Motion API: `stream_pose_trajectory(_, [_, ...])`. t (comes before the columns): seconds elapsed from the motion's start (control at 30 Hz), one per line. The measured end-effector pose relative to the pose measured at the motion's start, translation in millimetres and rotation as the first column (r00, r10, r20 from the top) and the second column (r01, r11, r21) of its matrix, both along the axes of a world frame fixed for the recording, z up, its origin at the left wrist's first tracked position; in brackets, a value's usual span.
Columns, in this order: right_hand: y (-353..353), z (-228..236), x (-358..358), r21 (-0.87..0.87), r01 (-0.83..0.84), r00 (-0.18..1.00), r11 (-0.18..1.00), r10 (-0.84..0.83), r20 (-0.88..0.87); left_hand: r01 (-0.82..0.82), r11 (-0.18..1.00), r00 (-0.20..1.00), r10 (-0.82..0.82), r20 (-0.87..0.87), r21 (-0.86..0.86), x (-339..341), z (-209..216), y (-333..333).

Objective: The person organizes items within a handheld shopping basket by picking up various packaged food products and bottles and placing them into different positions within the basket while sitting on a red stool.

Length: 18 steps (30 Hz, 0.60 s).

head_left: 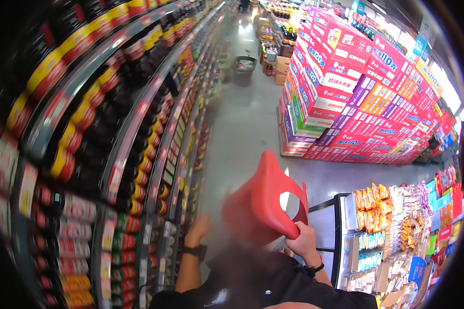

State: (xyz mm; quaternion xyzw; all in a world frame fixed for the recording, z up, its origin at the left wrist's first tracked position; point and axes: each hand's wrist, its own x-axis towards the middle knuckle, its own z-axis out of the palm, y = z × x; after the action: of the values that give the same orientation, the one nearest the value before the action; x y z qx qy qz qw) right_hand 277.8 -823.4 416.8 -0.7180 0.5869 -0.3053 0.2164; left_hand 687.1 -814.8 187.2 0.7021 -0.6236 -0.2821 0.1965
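Beside shelves [59,105], right hand [302,238] gripping red basket [263,198]

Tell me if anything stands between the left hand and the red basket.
Nothing visible does: the left hand, blurred, is apart from the red basket, with only a gap between them; the right hand grips the basket.

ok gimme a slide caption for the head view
The right hand grips a red basket in a shop aisle between dark bottles and stacked red cartons.
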Motion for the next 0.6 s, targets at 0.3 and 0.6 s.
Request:
stream_pose_trajectory(0.3, [-309, -1, 31, 0.068, 0.069, 0.989, 0.995, -0.077, 0.122, 0.094, 0.996, 0.942, -0.085, -0.324, 0.011, -11, 163, -397])
stream_pose_trajectory(0.6, [-678, 10, 68, 0.066, -0.077, 0.992, 0.995, 0.070, 0.101, -0.078, 0.874, 0.946, 0.217, -0.241, 0.480, 88, -51, -492])
